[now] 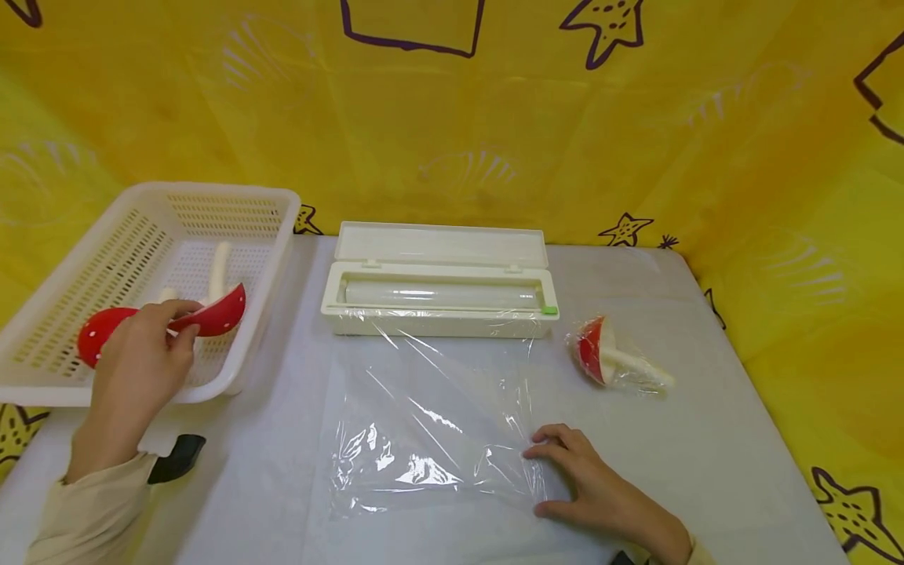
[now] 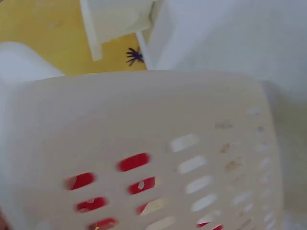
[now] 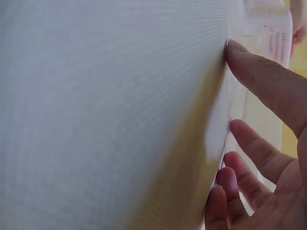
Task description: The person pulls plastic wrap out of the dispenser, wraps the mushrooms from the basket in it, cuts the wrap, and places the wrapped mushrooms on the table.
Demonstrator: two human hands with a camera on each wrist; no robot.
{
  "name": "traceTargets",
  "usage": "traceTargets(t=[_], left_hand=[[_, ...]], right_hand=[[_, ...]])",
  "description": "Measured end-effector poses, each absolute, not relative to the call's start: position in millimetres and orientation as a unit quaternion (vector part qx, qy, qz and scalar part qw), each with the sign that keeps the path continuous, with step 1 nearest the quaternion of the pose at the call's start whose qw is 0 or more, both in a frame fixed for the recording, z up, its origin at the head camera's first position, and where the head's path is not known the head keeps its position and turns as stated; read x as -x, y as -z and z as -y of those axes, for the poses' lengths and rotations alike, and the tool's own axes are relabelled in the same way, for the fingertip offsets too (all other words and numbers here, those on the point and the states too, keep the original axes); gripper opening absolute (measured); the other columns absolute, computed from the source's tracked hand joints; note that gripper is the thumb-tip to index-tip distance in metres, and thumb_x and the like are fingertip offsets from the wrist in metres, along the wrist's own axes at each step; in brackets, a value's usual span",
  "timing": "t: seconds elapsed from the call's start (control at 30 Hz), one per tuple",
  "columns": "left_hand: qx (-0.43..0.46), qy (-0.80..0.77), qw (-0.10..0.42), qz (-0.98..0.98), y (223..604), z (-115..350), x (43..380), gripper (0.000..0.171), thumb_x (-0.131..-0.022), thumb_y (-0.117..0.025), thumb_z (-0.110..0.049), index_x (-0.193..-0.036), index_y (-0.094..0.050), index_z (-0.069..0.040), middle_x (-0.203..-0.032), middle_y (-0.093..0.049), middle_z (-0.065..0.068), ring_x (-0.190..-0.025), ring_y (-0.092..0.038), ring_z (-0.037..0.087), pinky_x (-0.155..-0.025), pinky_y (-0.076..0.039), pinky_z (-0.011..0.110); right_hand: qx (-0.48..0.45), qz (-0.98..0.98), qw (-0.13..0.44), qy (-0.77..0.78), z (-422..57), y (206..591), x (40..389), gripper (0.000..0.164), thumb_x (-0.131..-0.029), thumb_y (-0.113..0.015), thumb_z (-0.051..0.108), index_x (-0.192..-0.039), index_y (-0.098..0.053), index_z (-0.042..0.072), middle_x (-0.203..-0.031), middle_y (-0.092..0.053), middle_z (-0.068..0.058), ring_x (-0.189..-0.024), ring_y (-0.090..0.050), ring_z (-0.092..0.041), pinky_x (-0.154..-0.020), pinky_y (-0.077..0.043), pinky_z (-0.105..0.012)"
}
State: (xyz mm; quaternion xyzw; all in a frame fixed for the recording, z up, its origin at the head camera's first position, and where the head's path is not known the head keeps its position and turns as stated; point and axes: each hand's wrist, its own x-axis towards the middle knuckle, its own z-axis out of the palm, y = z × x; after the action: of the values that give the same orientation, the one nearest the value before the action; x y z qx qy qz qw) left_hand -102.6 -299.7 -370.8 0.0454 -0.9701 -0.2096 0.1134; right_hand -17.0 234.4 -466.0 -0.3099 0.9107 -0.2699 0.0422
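Over the white basket [image 1: 271, 271], my left hand [image 1: 144, 353] pinches the rim of a red, white-dotted toy mushroom [image 1: 222, 314] between thumb and fingers; its pale stem points away from me. Another red mushroom [image 1: 99, 336] lies left of that hand, partly hidden by it. A sheet of clear plastic wrap [image 1: 431, 424] stretches over the table from an open cream dispenser box [image 1: 438, 323]. At the sheet's right edge, my right hand [image 1: 600, 482] rests with fingers spread and loosely bent, fingertips touching the film. The left wrist view shows mostly the basket's slotted wall [image 2: 144, 110].
A mushroom in plastic wrap [image 1: 596, 349] lies right of the dispenser. The dispenser's lid [image 1: 441, 245] stands raised at the back, with a wrap roll [image 1: 438, 295] inside and a green piece [image 1: 550, 311] at its right end. Yellow patterned cloth [image 1: 452, 118] hangs behind the table.
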Motion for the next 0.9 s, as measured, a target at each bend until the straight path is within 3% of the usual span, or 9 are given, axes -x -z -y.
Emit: traceTargets(t=[0.17,0.27,0.4,0.47,0.57,0.8,0.9], left_hand=[[-0.022,0.225,0.237,0.945,361.3,287.6,90.7,0.029,-0.087,-0.060,0.003,-0.115,-0.065,0.006,-0.107,-0.061,0.031,-0.088,-0.051,0.041,-0.067,-0.032,0.032],[-0.003,0.237,0.293,0.926,356.2,276.4,85.3,0.026,-0.085,-0.060,0.005,-0.111,-0.067,0.007,-0.106,-0.063,0.029,-0.088,-0.052,0.038,-0.068,-0.029,0.026],[0.034,0.261,0.331,0.906,350.3,260.5,78.9,0.028,-0.082,-0.062,0.006,-0.110,-0.067,0.007,-0.108,-0.064,0.027,-0.090,-0.051,0.009,-0.075,-0.031,0.010],[0.057,0.279,0.338,0.897,348.4,252.0,76.3,0.030,-0.080,-0.064,0.007,-0.110,-0.066,0.007,-0.109,-0.065,0.026,-0.092,-0.044,-0.007,-0.083,-0.029,-0.001],[0.089,0.313,0.330,0.886,346.3,239.3,72.2,0.034,-0.075,-0.068,0.011,-0.110,-0.066,0.007,-0.110,-0.065,0.024,-0.098,-0.042,-0.018,-0.091,-0.031,-0.005],[0.138,0.350,0.283,0.882,348.1,215.7,65.6,0.044,-0.067,-0.076,0.014,-0.108,-0.066,0.003,-0.110,-0.065,0.017,-0.102,-0.048,-0.016,-0.091,-0.037,-0.002],[0.165,0.346,0.273,0.882,352.2,209.3,66.4,0.044,-0.065,-0.080,0.011,-0.106,-0.067,0.001,-0.109,-0.066,0.014,-0.100,-0.051,-0.009,-0.092,-0.038,-0.002]], right_hand=[[0.324,-0.908,0.020,0.266,-234.9,466.3,18.0,0.058,-0.072,-0.089,0.033,-0.122,-0.061,0.026,-0.131,-0.049,0.002,-0.118,-0.046,-0.014,-0.100,-0.045,-0.022],[0.323,-0.909,0.024,0.262,-233.9,466.7,18.5,0.057,-0.073,-0.088,0.035,-0.123,-0.061,0.026,-0.131,-0.050,0.002,-0.117,-0.046,-0.015,-0.099,-0.047,-0.027],[0.321,-0.911,0.028,0.258,-231.9,466.6,19.4,0.055,-0.074,-0.087,0.036,-0.123,-0.062,0.026,-0.131,-0.051,0.002,-0.117,-0.047,-0.016,-0.097,-0.049,-0.034],[0.324,-0.910,0.024,0.255,-231.5,466.6,20.0,0.056,-0.074,-0.087,0.035,-0.123,-0.062,0.026,-0.130,-0.051,0.001,-0.116,-0.048,-0.016,-0.096,-0.049,-0.035],[0.329,-0.909,0.016,0.254,-231.4,466.9,20.9,0.056,-0.073,-0.088,0.034,-0.122,-0.062,0.024,-0.129,-0.052,0.001,-0.115,-0.048,-0.016,-0.095,-0.049,-0.035],[0.325,-0.911,0.023,0.254,-230.9,466.5,22.5,0.056,-0.072,-0.088,0.032,-0.121,-0.062,0.025,-0.129,-0.051,0.002,-0.115,-0.048,-0.016,-0.095,-0.049,-0.036],[0.318,-0.912,0.034,0.258,-230.5,465.1,22.4,0.055,-0.073,-0.087,0.034,-0.121,-0.062,0.026,-0.129,-0.051,0.003,-0.116,-0.048,-0.016,-0.096,-0.050,-0.036]])
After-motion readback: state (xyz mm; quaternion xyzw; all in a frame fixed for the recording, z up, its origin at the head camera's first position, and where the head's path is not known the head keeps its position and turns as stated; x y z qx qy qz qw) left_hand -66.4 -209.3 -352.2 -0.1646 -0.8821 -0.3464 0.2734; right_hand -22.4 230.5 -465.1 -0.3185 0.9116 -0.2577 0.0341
